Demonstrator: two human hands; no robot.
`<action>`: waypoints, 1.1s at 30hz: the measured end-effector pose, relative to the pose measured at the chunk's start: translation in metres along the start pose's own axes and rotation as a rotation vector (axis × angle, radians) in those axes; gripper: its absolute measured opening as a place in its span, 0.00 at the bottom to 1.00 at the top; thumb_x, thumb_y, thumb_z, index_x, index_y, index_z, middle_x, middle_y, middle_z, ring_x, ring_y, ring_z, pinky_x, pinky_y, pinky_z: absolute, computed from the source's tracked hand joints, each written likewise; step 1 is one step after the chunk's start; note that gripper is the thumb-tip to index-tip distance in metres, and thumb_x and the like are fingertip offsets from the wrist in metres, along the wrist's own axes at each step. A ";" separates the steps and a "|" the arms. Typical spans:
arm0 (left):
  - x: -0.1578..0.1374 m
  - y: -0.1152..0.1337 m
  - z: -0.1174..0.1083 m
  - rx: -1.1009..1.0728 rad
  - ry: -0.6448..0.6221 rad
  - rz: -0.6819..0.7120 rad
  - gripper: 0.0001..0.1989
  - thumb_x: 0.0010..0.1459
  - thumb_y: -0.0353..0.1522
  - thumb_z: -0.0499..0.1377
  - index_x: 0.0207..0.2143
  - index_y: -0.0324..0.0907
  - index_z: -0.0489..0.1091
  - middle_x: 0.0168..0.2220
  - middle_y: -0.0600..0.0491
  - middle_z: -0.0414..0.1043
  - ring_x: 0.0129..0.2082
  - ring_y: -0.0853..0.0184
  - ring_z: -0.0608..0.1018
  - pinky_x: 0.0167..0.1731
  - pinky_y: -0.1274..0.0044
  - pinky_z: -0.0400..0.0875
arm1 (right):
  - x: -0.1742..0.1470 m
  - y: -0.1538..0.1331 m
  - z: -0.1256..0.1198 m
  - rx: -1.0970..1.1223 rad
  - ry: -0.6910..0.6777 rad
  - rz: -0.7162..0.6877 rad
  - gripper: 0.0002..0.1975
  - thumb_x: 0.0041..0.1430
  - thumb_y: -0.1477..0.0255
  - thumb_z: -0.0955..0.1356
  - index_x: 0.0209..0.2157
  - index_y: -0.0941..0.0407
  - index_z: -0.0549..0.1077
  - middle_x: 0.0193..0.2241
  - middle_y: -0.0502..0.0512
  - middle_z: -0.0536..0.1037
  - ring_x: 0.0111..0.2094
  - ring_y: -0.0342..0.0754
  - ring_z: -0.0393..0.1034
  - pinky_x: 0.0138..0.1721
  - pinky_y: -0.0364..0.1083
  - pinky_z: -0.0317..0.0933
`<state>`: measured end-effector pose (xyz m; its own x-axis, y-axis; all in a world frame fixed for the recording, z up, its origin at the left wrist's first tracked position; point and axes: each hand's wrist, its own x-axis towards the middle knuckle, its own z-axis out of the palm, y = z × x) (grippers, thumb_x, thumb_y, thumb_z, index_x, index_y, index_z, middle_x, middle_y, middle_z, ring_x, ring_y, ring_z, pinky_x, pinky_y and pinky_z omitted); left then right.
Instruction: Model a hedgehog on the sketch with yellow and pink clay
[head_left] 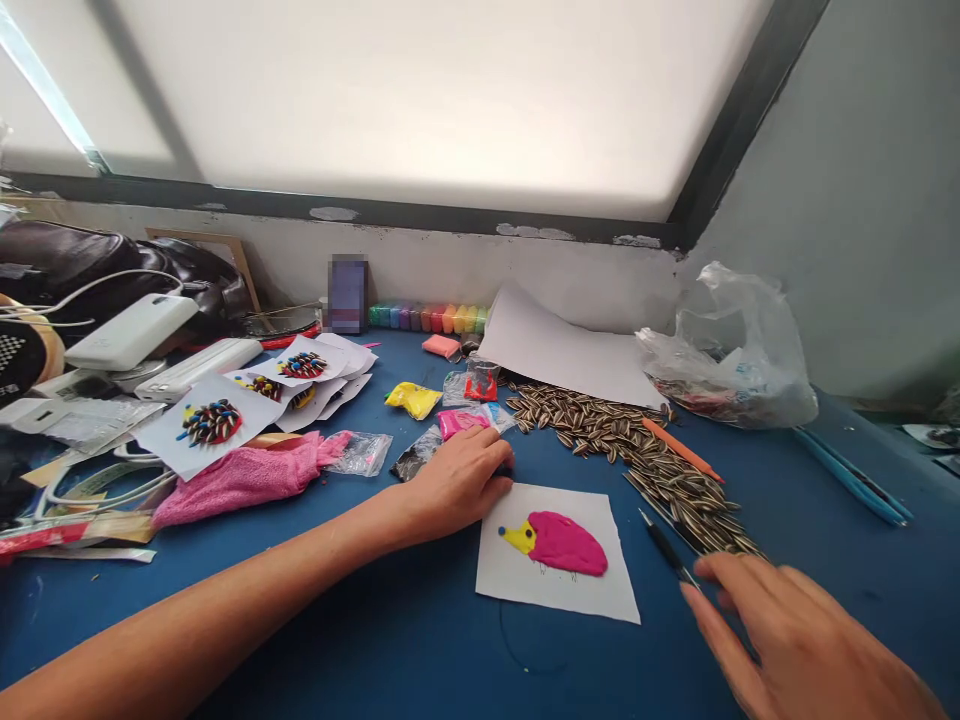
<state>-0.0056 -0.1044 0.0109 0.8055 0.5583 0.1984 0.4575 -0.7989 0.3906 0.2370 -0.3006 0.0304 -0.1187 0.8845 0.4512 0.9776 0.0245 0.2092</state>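
My left hand (461,482) rests on the table with bent fingers at the upper left corner of a white paper square (555,602). Something dark shows by its fingertips; I cannot make out what it is. On the paper is a hedgehog figure with a flat pink clay body (568,545), a yellow clay face (517,540), a dark eye, a blue nose and drawn legs. At the lower right, my right hand (795,630) pinches a black pen (664,545) between thumb and index finger. The pen's tip points up and left, away from the hand.
Striped sunflower seeds (592,420) spread behind the paper, with an orange pen (682,450) on them. Clay packets, including a yellow one (414,400), lie behind my left hand. Finished hedgehog cards (214,425), a pink cloth (247,485) and a plastic bag (739,370) stand around.
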 end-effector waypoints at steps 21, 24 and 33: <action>-0.004 -0.001 -0.009 -0.136 0.164 0.028 0.09 0.60 0.27 0.55 0.43 0.38 0.69 0.42 0.47 0.71 0.43 0.62 0.72 0.45 0.70 0.68 | 0.077 -0.027 0.046 -0.001 -0.054 0.038 0.07 0.62 0.76 0.62 0.29 0.53 0.63 0.17 0.47 0.70 0.18 0.47 0.66 0.19 0.44 0.51; -0.001 -0.007 -0.017 -0.227 0.298 0.011 0.08 0.61 0.27 0.55 0.43 0.40 0.69 0.42 0.48 0.72 0.44 0.63 0.72 0.46 0.70 0.68 | 0.078 -0.026 0.048 0.012 0.011 0.029 0.10 0.64 0.76 0.60 0.28 0.53 0.63 0.18 0.49 0.69 0.19 0.48 0.67 0.19 0.45 0.52; 0.006 -0.047 -0.030 -0.115 0.427 -0.063 0.11 0.60 0.24 0.53 0.42 0.42 0.71 0.47 0.48 0.71 0.50 0.62 0.73 0.51 0.67 0.68 | 0.079 -0.035 0.041 0.127 0.205 -0.121 0.12 0.67 0.75 0.58 0.45 0.60 0.70 0.34 0.60 0.77 0.35 0.53 0.71 0.38 0.50 0.63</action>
<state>-0.0332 -0.0566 0.0204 0.5385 0.6669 0.5150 0.4363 -0.7436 0.5067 0.2007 -0.2124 0.0233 -0.2565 0.7588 0.5986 0.9665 0.1944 0.1677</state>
